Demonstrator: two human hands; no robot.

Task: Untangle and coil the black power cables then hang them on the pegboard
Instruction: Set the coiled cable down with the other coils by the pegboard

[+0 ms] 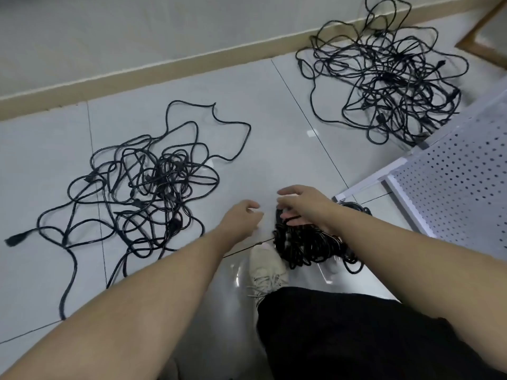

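Note:
A dense bundle of black cable (307, 244) lies on the floor by my foot. My right hand (300, 205) hovers over its top with fingers spread and slightly curled, touching the strands. My left hand (242, 218) is just left of the bundle, fingers loosely curled, holding nothing that I can see. A loose tangle of black power cables (148, 185) sprawls on the tiles at the left. A second tangle (389, 78) lies at the far right near the wall. The white pegboard (461, 187) stands at the right edge.
My pale shoe (267, 266) and black trouser leg (356, 333) are below the bundle. A beige skirting board (164, 69) runs along the wall. A wooden frame (482, 28) sits in the top right corner. Grey floor tiles (274, 119) lie between the tangles.

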